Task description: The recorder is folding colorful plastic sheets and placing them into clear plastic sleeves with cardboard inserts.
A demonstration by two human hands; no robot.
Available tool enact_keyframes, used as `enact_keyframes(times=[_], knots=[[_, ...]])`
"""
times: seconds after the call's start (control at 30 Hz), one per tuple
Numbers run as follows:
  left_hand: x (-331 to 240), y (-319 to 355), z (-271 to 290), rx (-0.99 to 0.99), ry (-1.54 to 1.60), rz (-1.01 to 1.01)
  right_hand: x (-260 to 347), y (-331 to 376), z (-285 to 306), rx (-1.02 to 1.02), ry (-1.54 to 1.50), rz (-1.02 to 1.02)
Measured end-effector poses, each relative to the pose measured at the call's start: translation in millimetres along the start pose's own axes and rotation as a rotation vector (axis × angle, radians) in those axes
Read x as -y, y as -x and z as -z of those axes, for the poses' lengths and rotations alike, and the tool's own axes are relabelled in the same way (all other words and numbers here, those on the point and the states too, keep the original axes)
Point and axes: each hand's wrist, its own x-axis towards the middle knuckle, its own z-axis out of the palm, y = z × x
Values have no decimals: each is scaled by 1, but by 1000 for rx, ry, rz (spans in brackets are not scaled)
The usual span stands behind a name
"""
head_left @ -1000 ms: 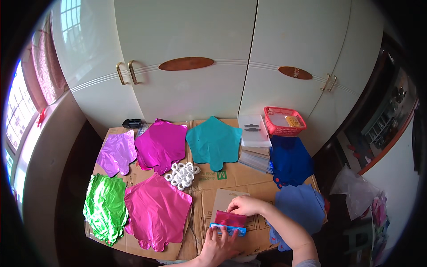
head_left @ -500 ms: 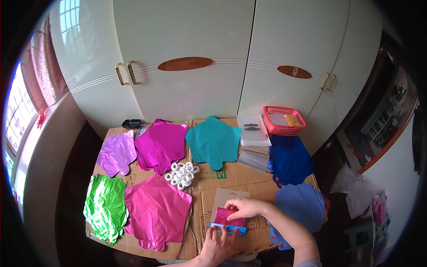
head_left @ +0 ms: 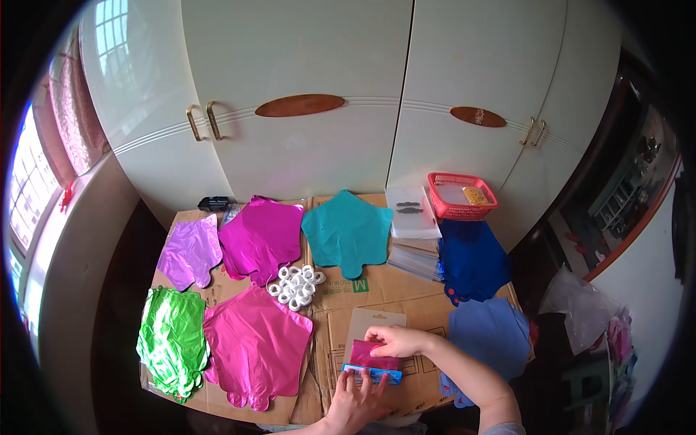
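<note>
Low in the middle of the head view lies a pale bag or card (head_left: pixel 369 317) with a hang slot. On it sits a folded piece of pink foil (head_left: pixel 374 355), and a bright blue strip (head_left: pixel 391 378) runs along its near edge. My right hand (head_left: pixel 395 339) reaches in from the right, its fingers bent down and closed on the foil's far edge; the fingertips are partly hidden. Spread fingers of my left hand (head_left: pixel 354 403) rest on the blue strip from the near side, pressing rather than gripping it.
Flat foil balloons in piles surround the hands: green (head_left: pixel 172 341), pink (head_left: pixel 261 344), lilac (head_left: pixel 190 250), magenta (head_left: pixel 261 235), teal (head_left: pixel 348 232), dark blue (head_left: pixel 475 261), light blue (head_left: pixel 489 341). White rings (head_left: pixel 296 287), clear sleeves (head_left: pixel 415 261) and a red basket (head_left: pixel 464 210) lie farther back on cardboard (head_left: pixel 341 308).
My right hand has shifted very slightly along the pink foil. Everything else keeps its place.
</note>
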Motion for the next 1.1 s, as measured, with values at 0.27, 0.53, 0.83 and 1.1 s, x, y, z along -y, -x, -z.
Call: enact_keyframes(times=[0.27, 0.53, 0.83, 1.1], knots=[[0, 0, -1, -15, 14, 3, 4, -2, 1, -31, 139, -83], [0, 1, -3, -22, 28, 7, 6, -3, 3, -135, 269, -33], [3, -5, 1, 6, 58, 1, 1, -42, -40, -627, 828, 377], [15, -16, 13, 98, 81, -51, -1, -51, -36, -729, 868, 404]])
